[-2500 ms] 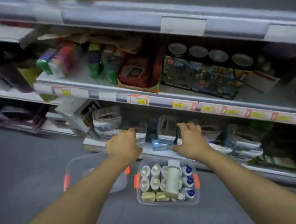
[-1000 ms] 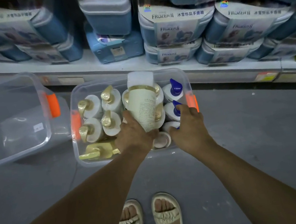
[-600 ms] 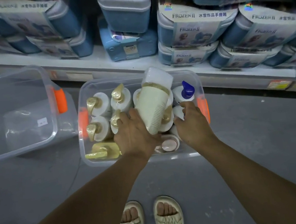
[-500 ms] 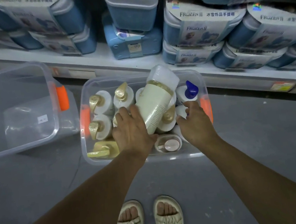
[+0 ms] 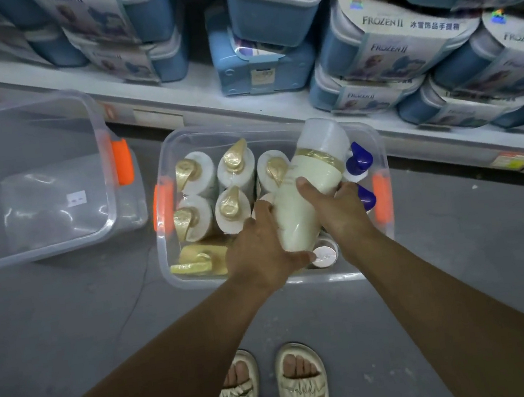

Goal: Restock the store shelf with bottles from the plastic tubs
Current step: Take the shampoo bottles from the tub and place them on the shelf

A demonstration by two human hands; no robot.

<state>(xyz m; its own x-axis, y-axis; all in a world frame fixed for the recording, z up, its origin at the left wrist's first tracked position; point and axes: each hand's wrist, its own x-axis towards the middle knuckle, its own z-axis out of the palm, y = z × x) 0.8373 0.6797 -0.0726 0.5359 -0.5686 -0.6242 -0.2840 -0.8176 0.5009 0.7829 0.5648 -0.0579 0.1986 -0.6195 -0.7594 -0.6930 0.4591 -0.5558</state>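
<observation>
A clear plastic tub [image 5: 163, 164] with orange handles stands on the floor, packed with several white bottles with gold pump tops [image 5: 233, 168] and blue-capped bottles [image 5: 360, 158]. Above them a tall cream bottle [image 5: 306, 192] with a gold band and a frosted cap lies tilted, cap pointing away from me. My left hand [image 5: 261, 255] grips its base from the left. My right hand [image 5: 338, 208] grips its body from the right, thumb across the front. A yellow bottle [image 5: 195, 262] lies flat in the tub's near left corner.
A second clear tub [image 5: 91, 127], holding no bottles, sits on the floor to the left. The bottom shelf edge [image 5: 274, 103] runs behind the tubs, stacked with blue boxed toy cases [image 5: 394, 47]. My sandalled feet [image 5: 269, 394] stand on grey floor just behind the full tub.
I bent from the shelf down to the tub. My right hand left the blue-capped bottles and took hold of the cream bottle, which both hands have tilted and raised.
</observation>
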